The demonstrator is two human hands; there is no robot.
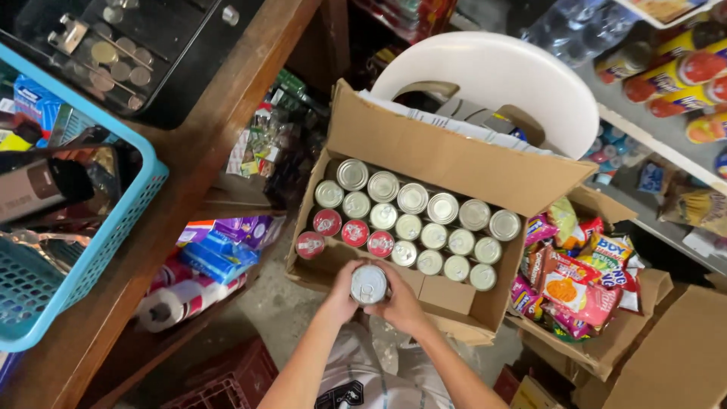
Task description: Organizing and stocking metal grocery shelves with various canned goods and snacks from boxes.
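Both of my hands hold one silver-topped tin can [369, 284] over the near edge of an open cardboard box [447, 155]. My left hand [342, 294] cups the can's left side and my right hand [402, 303] cups its right side. Inside the box stand several rows of upright cans [413, 198], most with silver lids, three at the near left with red lids [354, 232]. The near right corner of the box shows bare cardboard.
A second cardboard box [606, 344] of colourful snack packets sits right of the can box. A white plastic chair [492, 79] stands behind. A wooden counter [204, 144] with a blue basket [113, 227] is left; bottles line shelves at right.
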